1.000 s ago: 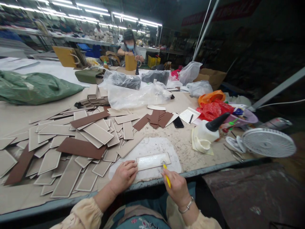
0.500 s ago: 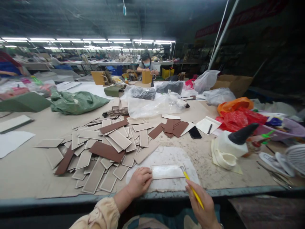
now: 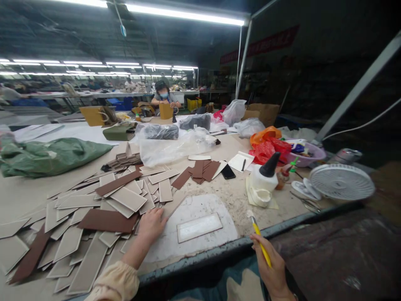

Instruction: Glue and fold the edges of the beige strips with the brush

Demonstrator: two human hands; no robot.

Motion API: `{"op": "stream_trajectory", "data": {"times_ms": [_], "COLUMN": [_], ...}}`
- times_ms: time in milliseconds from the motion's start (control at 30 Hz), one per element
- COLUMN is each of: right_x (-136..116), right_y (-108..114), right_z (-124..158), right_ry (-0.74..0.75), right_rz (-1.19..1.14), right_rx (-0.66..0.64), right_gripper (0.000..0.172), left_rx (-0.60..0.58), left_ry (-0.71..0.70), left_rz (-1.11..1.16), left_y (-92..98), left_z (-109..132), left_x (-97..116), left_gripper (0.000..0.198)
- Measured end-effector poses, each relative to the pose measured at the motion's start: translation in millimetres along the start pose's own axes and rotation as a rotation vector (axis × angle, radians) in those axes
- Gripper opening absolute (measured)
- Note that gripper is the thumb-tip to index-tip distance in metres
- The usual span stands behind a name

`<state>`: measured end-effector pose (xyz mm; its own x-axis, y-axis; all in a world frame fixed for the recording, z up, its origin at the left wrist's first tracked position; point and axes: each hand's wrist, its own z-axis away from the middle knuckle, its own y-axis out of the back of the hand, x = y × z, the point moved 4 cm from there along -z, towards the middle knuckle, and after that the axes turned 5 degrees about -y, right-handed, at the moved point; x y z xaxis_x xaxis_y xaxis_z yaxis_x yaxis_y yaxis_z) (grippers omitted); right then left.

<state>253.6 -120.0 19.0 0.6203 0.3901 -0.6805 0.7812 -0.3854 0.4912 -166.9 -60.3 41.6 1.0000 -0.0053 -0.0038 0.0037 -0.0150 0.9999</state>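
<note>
My right hand [image 3: 269, 260] is closed around the yellow handle of a brush [image 3: 260, 240]. The brush's pale bristles point up and away, just past the table's front edge. A flat rectangular panel [image 3: 199, 228], coated shiny white inside a thin brown border, lies on a whitish sheet [image 3: 216, 205]; neither hand touches it. My left hand [image 3: 152, 225] lies over the right edge of a pile of beige panels [image 3: 125, 198], fingers extended by a long beige panel [image 3: 175, 205]. Its fingertips are partly hidden, and I see nothing held. Several brown panels [image 3: 109, 220] are mixed into the pile.
A white bottle with black nozzle [image 3: 267, 171] stands beside a small cream cup [image 3: 261, 197]. Further right are a white fan [image 3: 341, 182] and a purple basin [image 3: 313, 154] with bags. A phone [image 3: 227, 172] lies behind the sheet. Another person [image 3: 163, 98] sits across the table.
My left hand has left the coated panel and moved to the pile. My right hand has lifted the brush off the panel to the right. The panel sits tilted, and the view has turned right.
</note>
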Motion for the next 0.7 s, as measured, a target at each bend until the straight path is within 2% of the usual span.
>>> {"op": "stream_trajectory", "data": {"times_ms": [267,367,467,600,700], "right_x": [-0.1,1.9,4.5,-2.7,-21.2], "right_y": [-3.1,-2.3,-2.2,-7.5,-17.8], "right_z": [-1.0,1.5,4.4,2.8,-4.4], "right_ry": [-0.029,-0.046,-0.042,0.005,-0.002], "right_rz": [-0.026,-0.065,-0.089,-0.087,-0.088], "right_rx": [0.024,0.032,0.001,-0.095,-0.113], "right_gripper": [0.021,0.022,0.026,0.026,0.021], "left_rx": [0.051,0.115,0.222,0.451,0.523], "left_ry": [-0.017,-0.001,-0.013,-0.165,-0.333], "left_rz": [-0.053,0.009,0.131,0.307,0.393], "left_y": [8.5,4.6,-4.4,-4.9,3.9], "left_z": [4.0,14.0,33.7,69.6,92.1], "left_x": [2.8,-3.1,-8.5,-1.7,17.6], "left_gripper": [0.026,0.030,0.031,0.028,0.026]}}
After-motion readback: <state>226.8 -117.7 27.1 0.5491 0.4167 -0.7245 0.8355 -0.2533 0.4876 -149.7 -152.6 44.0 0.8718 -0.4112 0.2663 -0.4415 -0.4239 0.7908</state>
